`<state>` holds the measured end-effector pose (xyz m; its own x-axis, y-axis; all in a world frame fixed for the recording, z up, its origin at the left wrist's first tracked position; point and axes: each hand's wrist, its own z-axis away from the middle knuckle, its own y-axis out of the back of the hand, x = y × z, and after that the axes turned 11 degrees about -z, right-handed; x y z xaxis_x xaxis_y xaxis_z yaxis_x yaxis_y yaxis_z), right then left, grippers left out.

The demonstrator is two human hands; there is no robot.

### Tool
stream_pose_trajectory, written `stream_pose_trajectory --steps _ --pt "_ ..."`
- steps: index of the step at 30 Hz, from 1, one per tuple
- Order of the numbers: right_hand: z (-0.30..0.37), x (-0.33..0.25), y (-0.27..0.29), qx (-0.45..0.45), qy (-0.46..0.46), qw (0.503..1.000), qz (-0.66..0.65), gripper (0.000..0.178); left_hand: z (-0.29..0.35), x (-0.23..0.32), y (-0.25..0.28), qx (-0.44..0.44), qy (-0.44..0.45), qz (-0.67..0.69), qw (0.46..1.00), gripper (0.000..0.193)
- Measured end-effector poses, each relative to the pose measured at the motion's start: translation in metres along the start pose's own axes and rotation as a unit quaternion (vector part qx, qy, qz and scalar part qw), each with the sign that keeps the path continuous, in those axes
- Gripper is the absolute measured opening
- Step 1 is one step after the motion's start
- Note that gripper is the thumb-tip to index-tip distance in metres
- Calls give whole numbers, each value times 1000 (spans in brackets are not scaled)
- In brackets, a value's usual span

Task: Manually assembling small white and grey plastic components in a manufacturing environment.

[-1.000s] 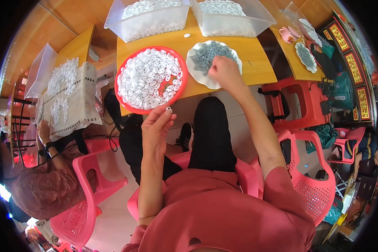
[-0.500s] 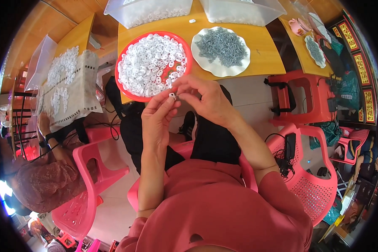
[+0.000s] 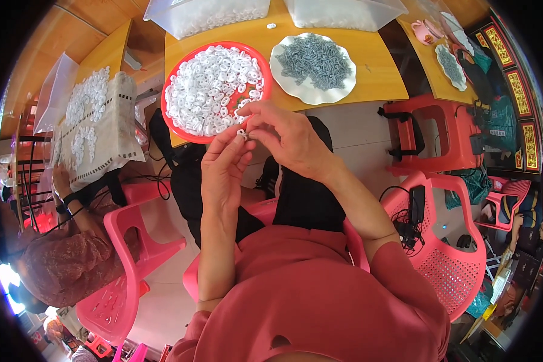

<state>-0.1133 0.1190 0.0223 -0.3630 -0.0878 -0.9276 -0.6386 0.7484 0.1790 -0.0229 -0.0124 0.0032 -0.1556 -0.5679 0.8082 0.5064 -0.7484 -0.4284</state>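
Note:
Between the thumb and fingers of my left hand [image 3: 222, 166] is a small white plastic piece [image 3: 241, 133] with holes in it. My right hand [image 3: 289, 139] meets it from the right, thumb and forefinger pinched against the piece's side; whatever is in that pinch is too small to make out. Both hands are just over the near edge of a red round tray [image 3: 266, 75] heaped with similar white pieces [image 3: 208, 84]. Right of the tray, a white scalloped plate [image 3: 320, 95] bears a pile of small grey screw-like parts [image 3: 315, 60].
Two clear bins [image 3: 208, 18] stand at the far side of the yellow table [image 3: 374, 66]. A person [image 3: 72, 259] sits at the left beside a cloth-covered table [image 3: 117, 114] with more white pieces. Pink chairs [image 3: 130, 271] and a red stool [image 3: 434, 139] flank me.
The view has shifted slightly. My hands stay together at the white piece, with only a small movement of the fingers.

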Motion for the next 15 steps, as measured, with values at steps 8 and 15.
stream_pose_trajectory --steps 8,15 --pt "1 0 0 15 44 999 5 27 0 1 0 -28 6 33 999 24" --pt "3 3 -2 23 54 998 -6 27 2 -2 -3 -16 -2 17 1000 22"
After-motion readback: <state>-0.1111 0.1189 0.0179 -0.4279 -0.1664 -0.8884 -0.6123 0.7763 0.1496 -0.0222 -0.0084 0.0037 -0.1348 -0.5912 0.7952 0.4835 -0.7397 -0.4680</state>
